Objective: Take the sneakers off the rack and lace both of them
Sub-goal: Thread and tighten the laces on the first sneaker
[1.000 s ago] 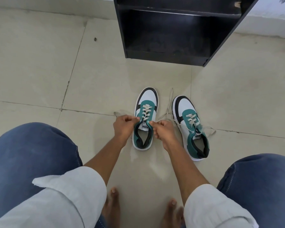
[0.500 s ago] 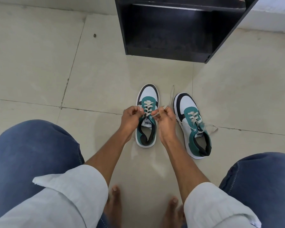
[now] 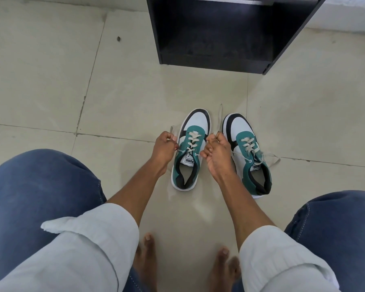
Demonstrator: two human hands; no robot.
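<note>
We look down between our blue-denim knees [image 3: 40, 186] at a tiled floor [image 3: 51, 81]. Two teal, white and black sneakers stand side by side, toes toward a black rack [image 3: 219, 39] beyond them. Our left hand [image 3: 164, 148] and right hand [image 3: 216, 152] flank the left sneaker [image 3: 190, 148], each closed on one end of its cream lace [image 3: 191, 142], drawn outward from the top eyelets. The right sneaker [image 3: 247, 152] sits just beside our right hand, its lace ends [image 3: 270, 159] lying loose on the floor. White rolled sleeves [image 3: 89, 232] cover our forearms; our bare toes [image 3: 148, 245] show below.
</note>
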